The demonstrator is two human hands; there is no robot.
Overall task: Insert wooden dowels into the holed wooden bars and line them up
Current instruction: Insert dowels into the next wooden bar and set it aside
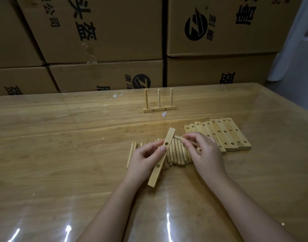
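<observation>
Head cam view, biggest stuff first: a wall of cardboard boxes (97, 32) fills the top of the frame, and a glossy wooden table (62, 137) takes the lower half. Right of centre, a row of holed bars (225, 135) lies flat, side by side. Just left of them, under the hands, is a pile of loose dowels (177, 152). Up at centre top of the table stands one finished bar (159, 109) with three dowels upright in it.

The left hand (144, 159) grips another bar (160, 159) around its middle, tilted on edge above the pile. The right hand (205, 151) pinches a single dowel (178, 137), with its tip right at the bar's upper end.

Handling-wise, I'd guess it's all light, stiff, dry wood, not fragile, maybe a snug fit. Holding the bar near the target hole and the dowel close to its tip looks like the best aim.
</observation>
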